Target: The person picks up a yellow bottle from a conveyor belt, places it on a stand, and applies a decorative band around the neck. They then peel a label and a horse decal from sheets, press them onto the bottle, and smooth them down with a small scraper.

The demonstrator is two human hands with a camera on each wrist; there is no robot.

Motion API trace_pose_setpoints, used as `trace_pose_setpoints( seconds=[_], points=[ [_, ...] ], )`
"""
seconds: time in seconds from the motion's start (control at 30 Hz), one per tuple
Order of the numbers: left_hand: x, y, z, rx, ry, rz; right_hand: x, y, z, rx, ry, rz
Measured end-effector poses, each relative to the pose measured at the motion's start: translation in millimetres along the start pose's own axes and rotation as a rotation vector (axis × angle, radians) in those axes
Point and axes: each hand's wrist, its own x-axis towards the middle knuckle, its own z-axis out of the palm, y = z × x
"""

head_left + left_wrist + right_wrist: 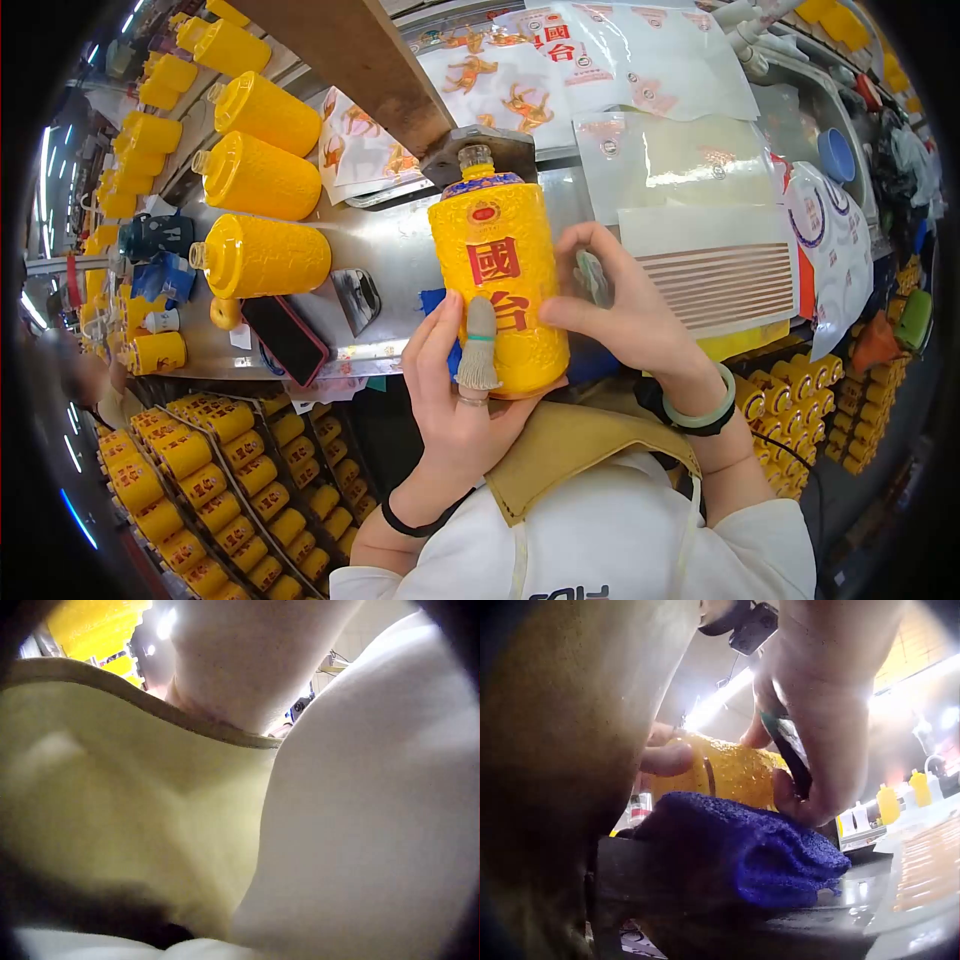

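Note:
A yellow embossed bottle (535, 230) with red characters and a clear glass neck leans on its back over the bench, neck pointing away from the body. My left hand (455, 415) grips its lower left side, with a grey cloth finger cover (481, 350) on one finger lying across the front. At the bottle's right side, my right hand (630, 310) touches it with the thumb and holds a small flat piece (592, 278), dark-edged in the right wrist view. Beneath the bottle lies a bunched blue towel (735, 847). Mostly apron (135, 795) and sleeve fill the left wrist view.
A wooden post (370, 70) with a dark block (510, 150) at its end meets the bottle's neck. Several yellow bottles (262, 175) lie at left, near a phone (285, 340). Sheets of decals (680, 165) cover the bench behind and right. Racks of bottles (215, 475) stand below.

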Motion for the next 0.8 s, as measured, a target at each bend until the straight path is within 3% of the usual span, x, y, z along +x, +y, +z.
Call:
trace_pose_setpoints(
  seconds=[0.17, 0.23, 0.27, 0.37, 0.4, 0.47, 0.8],
  points=[
    [-3.8, -5.1, -0.9, -0.075, 0.017, -0.015, -0.6, -3.6, -1.2, 0.002, -0.011, 0.048],
    [-2.6, -10.5, -7.7, -0.446, -0.015, -0.119, -1.7, -11.6, 0.6, 0.062, -0.007, 0.118],
    [-2.1, -16.1, -9.6, -0.444, -0.006, -0.123, -2.3, -13.5, 2.8, 0.057, -0.015, 0.118],
    [3.5, -31.4, 0.4, -0.866, 0.046, -0.324, -2.3, -17.6, 13.1, 0.011, 0.067, 0.008],
    [9.5, -28.6, 2.8, -0.866, 0.054, -0.325, -1.7, -18.1, 16.4, 0.006, 0.061, 0.007],
    [27.9, -18.0, -0.3, -1.319, 0.001, -0.654, -1.0, -18.3, 20.7, -0.024, 0.1, 0.018],
    [32.3, -16.4, 2.7, -1.333, -0.049, -0.63, 0.2, -16.5, 20.0, -0.036, 0.099, 0.038]
  ],
)
